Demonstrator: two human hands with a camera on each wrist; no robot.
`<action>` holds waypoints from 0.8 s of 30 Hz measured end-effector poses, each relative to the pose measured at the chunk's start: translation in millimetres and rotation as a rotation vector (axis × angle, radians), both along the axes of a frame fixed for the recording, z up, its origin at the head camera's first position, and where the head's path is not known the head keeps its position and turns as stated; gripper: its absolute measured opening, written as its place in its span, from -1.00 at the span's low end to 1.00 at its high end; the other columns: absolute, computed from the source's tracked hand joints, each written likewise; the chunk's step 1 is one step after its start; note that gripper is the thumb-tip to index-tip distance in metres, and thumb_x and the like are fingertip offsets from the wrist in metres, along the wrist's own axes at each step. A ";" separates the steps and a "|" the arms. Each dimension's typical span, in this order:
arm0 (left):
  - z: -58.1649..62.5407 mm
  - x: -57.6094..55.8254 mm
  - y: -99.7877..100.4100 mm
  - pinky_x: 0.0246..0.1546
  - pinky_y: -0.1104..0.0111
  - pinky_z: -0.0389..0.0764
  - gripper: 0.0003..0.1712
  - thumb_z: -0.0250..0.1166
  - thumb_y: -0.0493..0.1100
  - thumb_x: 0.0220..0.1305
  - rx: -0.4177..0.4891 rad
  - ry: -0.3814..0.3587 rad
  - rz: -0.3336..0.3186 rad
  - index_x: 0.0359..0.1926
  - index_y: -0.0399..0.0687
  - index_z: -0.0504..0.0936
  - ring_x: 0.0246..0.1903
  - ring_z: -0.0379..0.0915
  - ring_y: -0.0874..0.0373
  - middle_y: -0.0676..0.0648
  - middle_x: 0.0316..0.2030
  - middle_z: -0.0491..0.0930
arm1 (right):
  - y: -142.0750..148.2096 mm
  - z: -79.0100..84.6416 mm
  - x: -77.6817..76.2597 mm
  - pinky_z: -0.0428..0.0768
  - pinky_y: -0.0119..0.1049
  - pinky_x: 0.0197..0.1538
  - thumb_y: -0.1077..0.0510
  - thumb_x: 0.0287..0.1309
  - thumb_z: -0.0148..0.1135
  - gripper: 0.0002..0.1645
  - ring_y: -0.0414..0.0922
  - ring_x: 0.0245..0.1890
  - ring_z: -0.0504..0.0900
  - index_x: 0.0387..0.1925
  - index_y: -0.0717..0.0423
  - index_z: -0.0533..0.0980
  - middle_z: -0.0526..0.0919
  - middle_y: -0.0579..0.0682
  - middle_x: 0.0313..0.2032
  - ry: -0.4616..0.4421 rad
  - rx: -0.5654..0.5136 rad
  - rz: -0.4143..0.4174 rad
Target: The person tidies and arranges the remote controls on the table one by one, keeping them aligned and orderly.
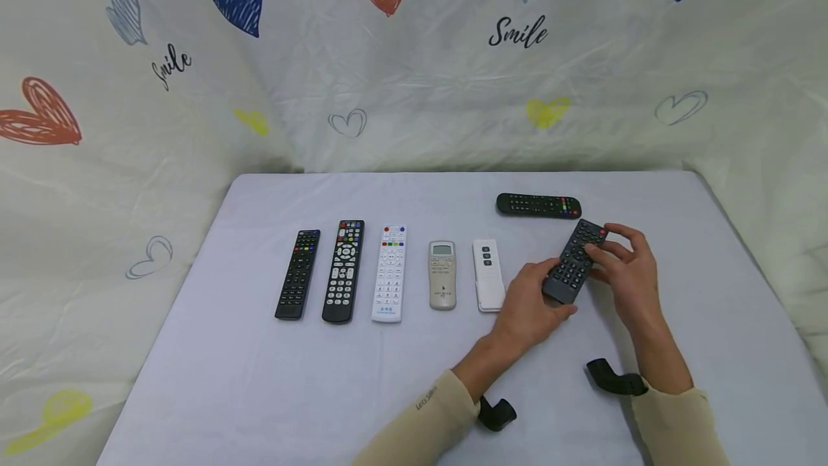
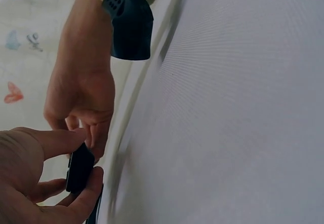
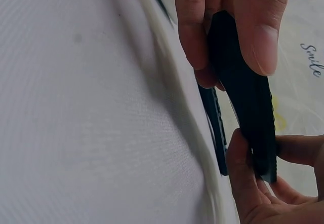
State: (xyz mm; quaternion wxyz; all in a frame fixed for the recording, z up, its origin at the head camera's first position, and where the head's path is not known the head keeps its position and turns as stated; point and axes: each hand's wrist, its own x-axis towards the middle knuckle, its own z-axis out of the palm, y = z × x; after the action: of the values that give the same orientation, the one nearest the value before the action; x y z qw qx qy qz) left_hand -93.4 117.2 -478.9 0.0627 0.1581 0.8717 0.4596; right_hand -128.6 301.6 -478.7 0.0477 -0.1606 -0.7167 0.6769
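Observation:
Both hands hold a dark grey remote control (image 1: 568,270) that is tilted above the right side of the white table. My left hand (image 1: 527,308) grips its lower end, with the thumb along the near edge. My right hand (image 1: 629,275) pinches the upper end near its red buttons. In the left wrist view the remote (image 2: 78,171) appears end-on between thumb and fingers. The right wrist view shows the dark underside and edge of the remote (image 3: 248,102), with fingers at both ends.
A black remote (image 1: 538,206) lies crosswise just behind. To the left, in a row, lie a white remote (image 1: 488,275), a beige remote with a small screen (image 1: 443,275), a long white remote (image 1: 389,275) and two black remotes (image 1: 343,272). The table's far edge meets a heart-printed curtain (image 1: 440,92).

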 end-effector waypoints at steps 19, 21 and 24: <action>-3.6 13.5 2.6 0.24 0.56 0.52 -0.12 0.56 -0.08 0.22 0.033 -0.010 0.051 0.49 -0.01 0.37 0.22 0.48 0.33 -0.02 0.28 0.50 | -7.1 0.8 -3.9 0.68 -0.59 -0.27 0.11 0.41 0.31 -0.27 -0.49 -0.27 0.64 0.52 0.01 0.29 0.63 -0.47 -0.24 -0.023 0.172 0.066; -3.7 14.4 2.4 0.24 0.56 0.52 -0.12 0.55 -0.09 0.23 0.043 -0.011 0.047 0.50 -0.01 0.36 0.23 0.47 0.32 -0.02 0.29 0.48 | -7.6 1.4 -4.3 0.68 -0.58 -0.28 0.13 0.39 0.33 -0.27 -0.48 -0.27 0.64 0.51 0.01 0.31 0.64 -0.45 -0.25 -0.021 0.152 0.066; -4.0 15.3 2.1 0.25 0.57 0.52 -0.12 0.55 -0.11 0.23 0.051 -0.006 0.045 0.50 0.00 0.35 0.24 0.46 0.32 -0.02 0.30 0.46 | -7.9 1.6 -5.3 0.68 -0.58 -0.28 0.14 0.40 0.32 -0.28 -0.48 -0.27 0.64 0.51 0.02 0.32 0.64 -0.46 -0.26 -0.018 0.168 0.074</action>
State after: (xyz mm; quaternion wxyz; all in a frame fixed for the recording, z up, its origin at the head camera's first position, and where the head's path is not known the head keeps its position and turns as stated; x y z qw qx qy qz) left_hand -78.1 119.4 -482.8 0.0509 0.1385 0.8629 0.4833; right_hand -133.9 293.7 -477.1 0.0294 -0.1357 -0.7769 0.6142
